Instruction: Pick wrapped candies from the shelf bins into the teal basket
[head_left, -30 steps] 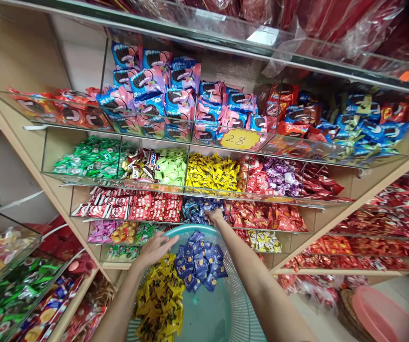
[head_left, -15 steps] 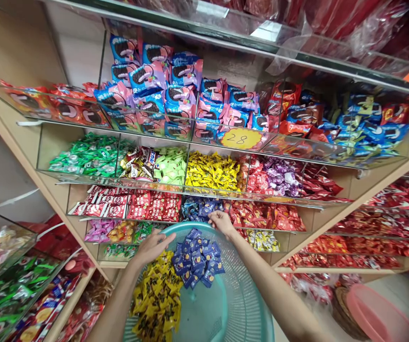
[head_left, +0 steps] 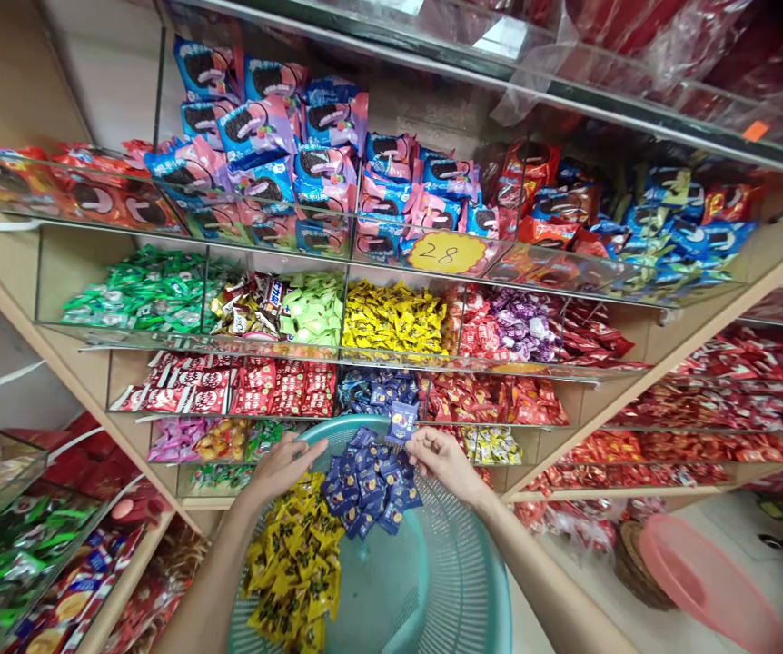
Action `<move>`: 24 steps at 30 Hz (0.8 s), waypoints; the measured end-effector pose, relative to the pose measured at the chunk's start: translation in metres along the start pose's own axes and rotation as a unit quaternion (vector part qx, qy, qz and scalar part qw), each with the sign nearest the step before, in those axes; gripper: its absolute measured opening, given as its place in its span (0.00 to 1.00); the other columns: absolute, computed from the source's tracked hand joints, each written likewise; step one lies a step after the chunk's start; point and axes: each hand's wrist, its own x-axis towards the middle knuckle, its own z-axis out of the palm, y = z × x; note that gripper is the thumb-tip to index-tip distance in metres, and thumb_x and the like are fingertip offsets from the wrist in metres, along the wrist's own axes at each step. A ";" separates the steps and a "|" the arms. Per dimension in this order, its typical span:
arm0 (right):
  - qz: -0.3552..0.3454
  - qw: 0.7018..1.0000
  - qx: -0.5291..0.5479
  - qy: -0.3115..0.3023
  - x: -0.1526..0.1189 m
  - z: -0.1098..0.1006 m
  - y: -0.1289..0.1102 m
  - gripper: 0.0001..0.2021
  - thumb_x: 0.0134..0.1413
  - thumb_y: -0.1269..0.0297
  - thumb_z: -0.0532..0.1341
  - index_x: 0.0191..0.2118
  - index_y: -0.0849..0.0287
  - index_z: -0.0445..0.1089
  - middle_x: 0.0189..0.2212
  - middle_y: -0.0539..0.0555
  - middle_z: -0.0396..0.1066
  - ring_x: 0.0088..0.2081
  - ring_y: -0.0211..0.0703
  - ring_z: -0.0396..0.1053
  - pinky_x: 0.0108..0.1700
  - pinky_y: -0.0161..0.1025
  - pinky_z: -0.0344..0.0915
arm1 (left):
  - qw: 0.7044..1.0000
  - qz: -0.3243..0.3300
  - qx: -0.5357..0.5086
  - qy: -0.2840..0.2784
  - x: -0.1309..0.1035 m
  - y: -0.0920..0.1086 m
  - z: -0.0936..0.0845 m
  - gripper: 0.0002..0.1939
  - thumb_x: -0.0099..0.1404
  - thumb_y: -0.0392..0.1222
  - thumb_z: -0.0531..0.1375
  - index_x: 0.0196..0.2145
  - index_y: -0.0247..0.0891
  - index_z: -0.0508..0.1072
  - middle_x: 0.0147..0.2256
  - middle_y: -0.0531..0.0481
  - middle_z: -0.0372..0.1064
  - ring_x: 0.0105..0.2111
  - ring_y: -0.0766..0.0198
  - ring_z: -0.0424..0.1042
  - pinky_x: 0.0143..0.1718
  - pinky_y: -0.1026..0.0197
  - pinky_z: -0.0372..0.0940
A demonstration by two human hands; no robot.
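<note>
Between the fingertips of my right hand [head_left: 442,457] is a blue-purple candy packet [head_left: 401,421], held upright at the far rim of the teal plastic basket [head_left: 463,568]. My left hand [head_left: 286,463] rests by the basket's left far rim, fingers stretched out and holding nothing. Inside the basket, a pile of blue candy packets [head_left: 369,481] lies below my right hand. Yellow wrapped candies [head_left: 300,563] fill the basket's left side. Just behind the rim, a shelf compartment holds more blue candies [head_left: 388,389].
Glass-fronted shelves carry yellow candies [head_left: 395,318], green candies [head_left: 143,291], red packets [head_left: 286,386] and blue-pink cookie packs [head_left: 259,127]. A yellow price tag [head_left: 447,252] reads 28. A pink basket [head_left: 705,581] stands at lower right.
My right hand has come back from the shelf toward the basket, with a blue candy packet now plainly visible in its fingers. My left hand stays by the rim; the view has shifted slightly.
</note>
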 end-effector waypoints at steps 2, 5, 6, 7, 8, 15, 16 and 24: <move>-0.005 1.000 -0.022 0.003 -0.002 -0.006 0.005 0.14 0.50 0.52 0.59 0.28 0.59 0.63 0.20 0.45 0.65 0.18 0.30 0.57 0.21 0.30 0.54 | 1.000 0.001 -0.007 0.004 0.000 -0.002 0.001 0.32 0.55 0.70 0.45 0.20 0.38 0.70 0.44 0.46 0.67 0.40 0.53 0.68 0.42 0.57 0.59; 0.030 0.998 -0.061 0.012 -0.005 -0.014 0.016 0.13 0.49 0.55 0.59 0.25 0.59 0.61 0.17 0.44 0.63 0.16 0.30 0.56 0.19 0.30 0.54 | 1.000 -0.001 -0.019 0.008 0.002 -0.005 0.002 0.32 0.54 0.70 0.46 0.20 0.38 0.70 0.44 0.45 0.67 0.39 0.54 0.68 0.39 0.59 0.60; 0.057 0.995 -0.075 0.013 -0.006 -0.015 0.020 0.13 0.49 0.56 0.59 0.24 0.59 0.60 0.16 0.44 0.63 0.15 0.30 0.56 0.18 0.29 0.53 | 1.000 -0.001 -0.018 0.007 0.003 -0.006 0.002 0.32 0.54 0.70 0.46 0.20 0.38 0.70 0.44 0.45 0.67 0.39 0.54 0.68 0.39 0.59 0.60; 0.085 0.992 -0.092 0.013 -0.007 -0.016 0.022 0.12 0.49 0.58 0.58 0.22 0.59 0.60 0.15 0.44 0.63 0.14 0.30 0.56 0.17 0.29 0.53 | 1.000 -0.002 -0.015 0.005 0.003 -0.007 0.003 0.32 0.54 0.70 0.46 0.20 0.39 0.70 0.44 0.46 0.67 0.39 0.54 0.68 0.39 0.59 0.60; 0.114 0.987 -0.112 0.013 -0.009 -0.017 0.025 0.11 0.48 0.60 0.58 0.22 0.59 0.59 0.15 0.44 0.63 0.13 0.30 0.56 0.16 0.29 0.52 | 1.000 -0.001 -0.012 0.005 0.003 -0.007 0.003 0.32 0.55 0.70 0.46 0.20 0.39 0.70 0.44 0.46 0.67 0.39 0.54 0.68 0.39 0.59 0.60; 0.236 0.966 -0.106 -0.030 -0.008 -0.009 0.030 0.11 0.47 0.65 0.58 0.18 0.60 0.62 0.13 0.46 0.66 0.11 0.29 0.56 0.12 0.27 0.50 | 1.000 0.007 -0.011 0.015 0.003 -0.006 0.003 0.31 0.55 0.70 0.46 0.20 0.38 0.70 0.45 0.46 0.66 0.40 0.54 0.68 0.40 0.59 0.60; 0.238 0.965 -0.100 -0.039 -0.007 -0.008 0.032 0.12 0.47 0.65 0.58 0.17 0.60 0.62 0.12 0.46 0.66 0.11 0.29 0.56 0.13 0.27 0.51 | 1.000 0.007 -0.007 0.014 0.003 -0.006 0.003 0.32 0.55 0.70 0.46 0.20 0.39 0.70 0.45 0.46 0.66 0.40 0.54 0.68 0.40 0.59 0.60; 0.231 0.970 -0.057 -0.038 -0.001 0.004 0.044 0.14 0.44 0.60 0.63 0.15 0.60 0.64 0.10 0.47 0.65 0.12 0.29 0.57 0.14 0.26 0.52 | 1.000 0.010 -0.001 0.014 0.002 -0.004 0.003 0.31 0.56 0.70 0.45 0.20 0.39 0.69 0.46 0.46 0.66 0.45 0.52 0.65 0.46 0.56 0.58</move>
